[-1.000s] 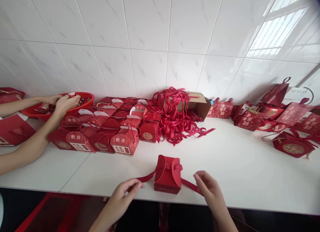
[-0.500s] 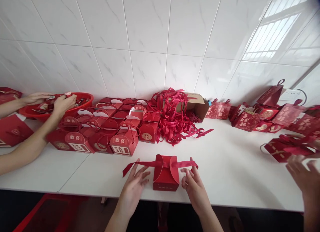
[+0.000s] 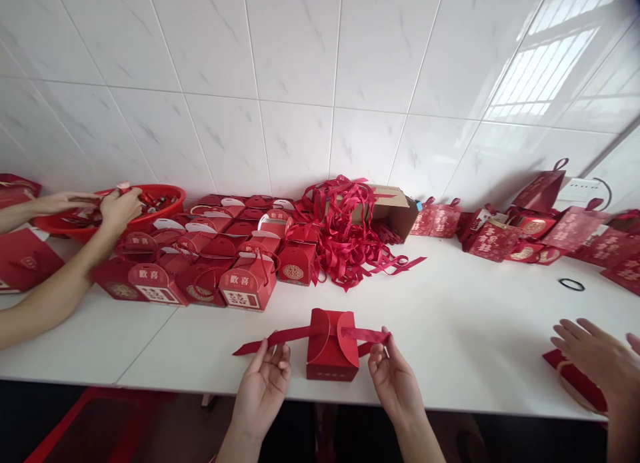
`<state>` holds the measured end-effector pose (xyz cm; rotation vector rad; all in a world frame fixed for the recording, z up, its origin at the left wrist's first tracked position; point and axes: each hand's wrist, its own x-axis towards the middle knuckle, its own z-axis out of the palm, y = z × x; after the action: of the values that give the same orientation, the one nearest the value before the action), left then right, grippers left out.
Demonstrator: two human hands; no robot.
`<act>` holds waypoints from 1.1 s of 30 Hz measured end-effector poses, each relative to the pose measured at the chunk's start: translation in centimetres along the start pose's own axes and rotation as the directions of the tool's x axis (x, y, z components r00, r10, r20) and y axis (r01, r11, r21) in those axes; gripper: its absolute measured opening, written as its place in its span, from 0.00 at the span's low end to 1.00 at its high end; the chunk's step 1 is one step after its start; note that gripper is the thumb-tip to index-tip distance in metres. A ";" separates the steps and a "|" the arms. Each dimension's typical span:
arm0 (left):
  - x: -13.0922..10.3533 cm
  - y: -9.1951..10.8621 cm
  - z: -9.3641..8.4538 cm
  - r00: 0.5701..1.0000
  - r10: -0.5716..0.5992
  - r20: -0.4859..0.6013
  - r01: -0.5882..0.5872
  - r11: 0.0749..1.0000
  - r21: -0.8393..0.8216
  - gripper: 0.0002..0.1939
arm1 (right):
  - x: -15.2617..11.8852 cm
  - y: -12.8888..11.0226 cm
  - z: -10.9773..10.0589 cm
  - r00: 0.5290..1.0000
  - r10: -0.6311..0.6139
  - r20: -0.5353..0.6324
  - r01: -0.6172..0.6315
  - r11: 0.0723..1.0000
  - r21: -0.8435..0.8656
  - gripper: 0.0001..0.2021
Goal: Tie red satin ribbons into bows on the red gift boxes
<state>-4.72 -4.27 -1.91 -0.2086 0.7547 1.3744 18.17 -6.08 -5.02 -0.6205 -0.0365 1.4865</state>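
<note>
A small red gift box point(image 3: 332, 363) with curved, folded-in top flaps stands upright near the table's front edge. Threaded across its top is a dark red ribbon point(image 3: 293, 333), its two ends sticking out to the sides. Left of the box, my left hand point(image 3: 264, 386) pinches one ribbon end between thumb and fingers, palm turned up. On the other side my right hand point(image 3: 397, 386) grips the opposite end at the fingertips. Neither hand touches the box, and the ribbon is not knotted.
Red gift boxes point(image 3: 249, 283) stand in rows at left, beside a heap of red ribbons point(image 3: 350, 250) and a cardboard box point(image 3: 406, 213). A co-worker's arms reach into a red basin point(image 3: 175, 200). Another person's hand point(image 3: 595, 356) covers a red item at right, near a black ring point(image 3: 571, 285).
My hands have turned palms up and shifted slightly, and the ribbon ends now slope differently. At right, the ribboned box has left its spot; that person's hand is now lower, over a red item.
</note>
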 end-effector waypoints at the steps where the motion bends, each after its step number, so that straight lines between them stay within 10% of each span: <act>1: 0.0 0.2 0.0 0.999 0.040 0.006 -0.040 0.999 0.024 0.15 | -0.1 -0.3 0.1 1.000 -0.014 -0.012 0.014 1.000 0.021 0.13; 9: -0.2 3.6 2.4 0.921 0.377 0.102 -0.383 0.922 0.057 0.13 | -0.4 -3.4 2.6 0.949 -0.315 -0.011 0.306 0.931 -0.201 0.07; 16: -2.2 5.4 7.3 0.644 0.646 0.410 -0.753 0.630 0.189 0.09 | -1.1 -6.9 7.6 0.739 -0.610 0.285 0.657 0.562 -0.502 0.11; 20: -3.7 5.1 10.8 0.541 0.547 0.638 -0.836 0.431 0.340 0.10 | -1.2 -8.0 10.8 0.626 -0.609 0.487 0.759 0.331 -0.561 0.08; 25: -4.9 3.5 14.1 0.429 0.321 0.845 -0.903 0.176 0.392 0.13 | -1.3 -7.6 14.6 0.569 -0.485 0.665 0.822 0.298 -0.486 0.07; 33: -6.0 1.5 16.2 0.272 0.136 0.953 -0.962 0.075 0.264 0.08 | -2.0 -6.4 17.9 0.509 -0.365 0.779 0.860 0.221 -0.459 0.11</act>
<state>-0.25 0.18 14.28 1.8332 0.7338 1.4535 16.76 -1.17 13.39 -0.7740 -1.4107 0.6040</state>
